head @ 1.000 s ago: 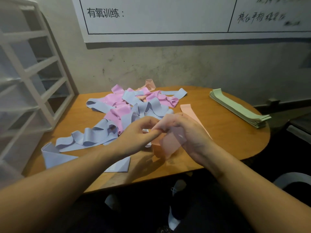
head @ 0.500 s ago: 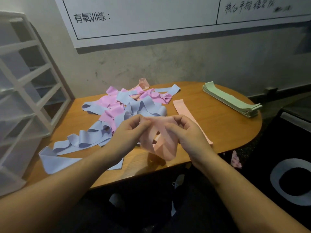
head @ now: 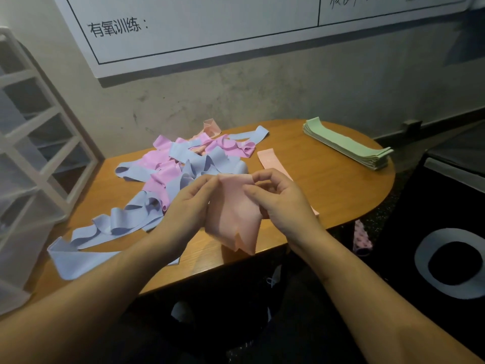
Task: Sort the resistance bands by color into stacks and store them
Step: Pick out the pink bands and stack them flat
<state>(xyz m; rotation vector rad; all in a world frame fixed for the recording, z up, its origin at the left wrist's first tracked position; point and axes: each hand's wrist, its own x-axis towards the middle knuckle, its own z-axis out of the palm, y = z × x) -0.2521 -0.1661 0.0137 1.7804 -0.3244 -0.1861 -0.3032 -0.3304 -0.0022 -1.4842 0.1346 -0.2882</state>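
Peach band (head: pixel 233 214) is hanging in the air over the near edge of the worktop (head: pixel 328 195), both hands pinching it at its top edge. Left hand (head: pixel 187 206) is gripping the top left corner with thumb and fingertips; right hand (head: pixel 280 200) is pinching the top right, fingers curled round the fabric. Band is sagging into a loose pouch below the grip, so it is reading as thin, soft, floppy and light, probably stretchy. It is likely needing a hold at both ends and a pull flat before stacking; a one-point hold would probably let it crumple or twist.

Flat peach band (head: pixel 270 160) is lying just behind the hands, running toward the near right edge, part hidden by the right hand; likely the start of the peach stack. Mixed pile (head: pixel 183 166) of blue and pink bands is sprawling from the far middle to the near left corner, tangled and overlapping, with one more peach band (head: pixel 211 128) poking out at the far edge. Green stack (head: pixel 346 145) is sitting neat at the far right edge, well apart from the pile.

White shelf (head: pixel 34 143) is standing beside the left edge, probably the storage spot.
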